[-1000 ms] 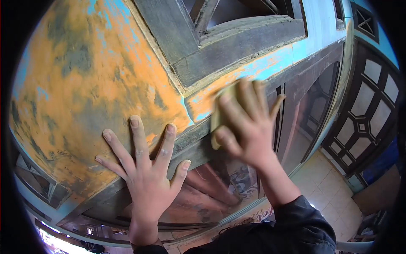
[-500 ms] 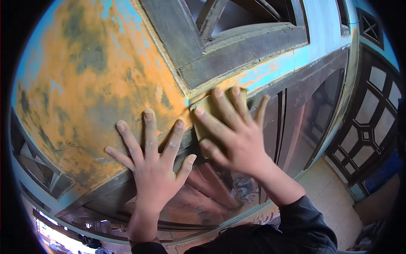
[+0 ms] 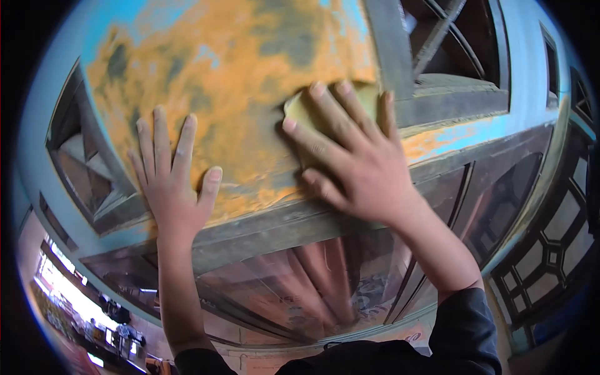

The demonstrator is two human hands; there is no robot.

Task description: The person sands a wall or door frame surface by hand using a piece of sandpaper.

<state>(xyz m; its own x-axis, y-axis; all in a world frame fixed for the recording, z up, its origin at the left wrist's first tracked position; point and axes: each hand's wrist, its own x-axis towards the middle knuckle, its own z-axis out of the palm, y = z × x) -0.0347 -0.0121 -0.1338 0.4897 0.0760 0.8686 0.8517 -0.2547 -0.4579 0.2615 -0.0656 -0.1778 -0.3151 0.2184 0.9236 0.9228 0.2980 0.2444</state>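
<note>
A wall panel (image 3: 244, 94) with worn orange, grey and bright blue patches fills the upper middle of the head view. My right hand (image 3: 359, 156) presses a yellowish sheet of sandpaper (image 3: 300, 107) flat against it, beside the corner of a dark wooden frame. Fingers spread over the sheet pin it down and cover much of it. Farther left, my left hand (image 3: 172, 181) rests on the lower part of the panel, fingers stretched out and nothing held. Dust whitens some fingers of both hands.
A dark wooden beam (image 3: 275, 228) runs under the panel, above glass panes (image 3: 312, 281) with pinkish reflections. Window openings with crossed bars, one of them a frame (image 3: 459, 100), flank the panel. A dark door with pale panes (image 3: 556, 228) stands at right.
The view has shifted, showing more of the panel. My right hand and the sandpaper have moved from the strip under the window frame up and left onto the orange panel. My left hand stays flat.
</note>
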